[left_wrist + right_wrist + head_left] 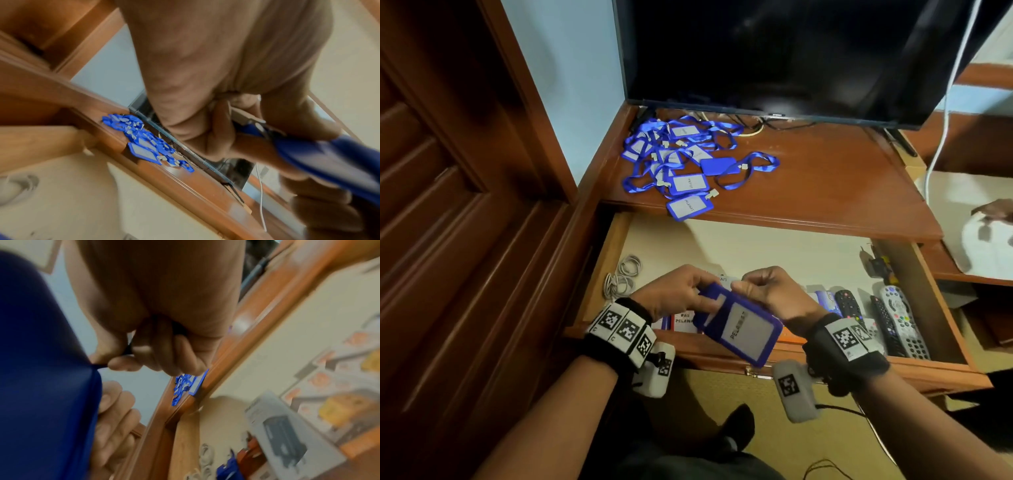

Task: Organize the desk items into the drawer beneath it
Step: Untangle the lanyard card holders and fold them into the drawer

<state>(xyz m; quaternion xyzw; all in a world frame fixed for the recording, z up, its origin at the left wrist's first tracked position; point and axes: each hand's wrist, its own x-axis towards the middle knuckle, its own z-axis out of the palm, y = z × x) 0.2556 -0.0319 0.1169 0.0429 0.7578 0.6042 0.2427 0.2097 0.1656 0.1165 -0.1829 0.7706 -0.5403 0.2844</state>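
Blue badge holder pinched at its far end by both left hand and right hand, hovering over open drawer's front edge, long axis slanting toward the body.

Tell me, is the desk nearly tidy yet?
Not nearly. The wooden drawer is open, with remote controls and coiled white cables inside. The left hand and right hand hold one blue plastic badge holder above it. A tangled pile of blue lanyard badges waits on the desk.
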